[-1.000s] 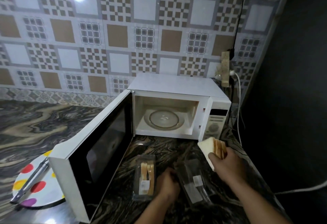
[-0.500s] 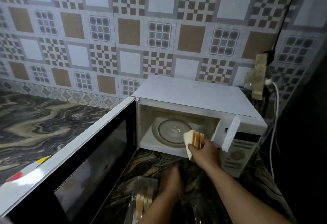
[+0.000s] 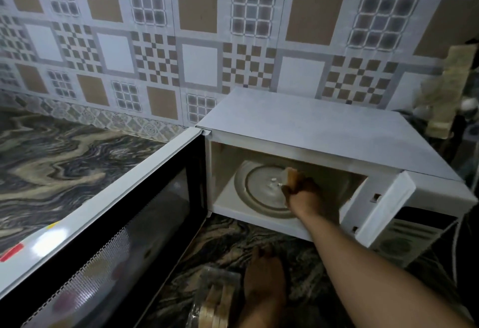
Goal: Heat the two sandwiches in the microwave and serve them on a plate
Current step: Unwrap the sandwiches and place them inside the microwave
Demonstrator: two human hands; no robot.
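The white microwave (image 3: 324, 130) stands open, its door (image 3: 108, 237) swung out to the left. My right hand (image 3: 304, 195) reaches inside the cavity and grips a sandwich (image 3: 291, 176) just above the glass turntable (image 3: 256, 187). Most of that sandwich is hidden by my fingers. A second sandwich (image 3: 216, 307) lies in its clear plastic pack on the counter below the microwave. My left hand (image 3: 264, 281) rests flat on the counter right beside that pack, fingers together, holding nothing that I can see.
The dark marbled counter (image 3: 51, 161) runs left to the tiled wall. A colourful plate edge (image 3: 15, 250) peeks past the door at the far left. A socket strip and cables (image 3: 445, 94) hang at the right, behind the microwave's control panel (image 3: 404, 239).
My right hand has carried the sandwich from above the counter into the microwave cavity, over the turntable. My head has moved closer. The left hand stays by the pack.
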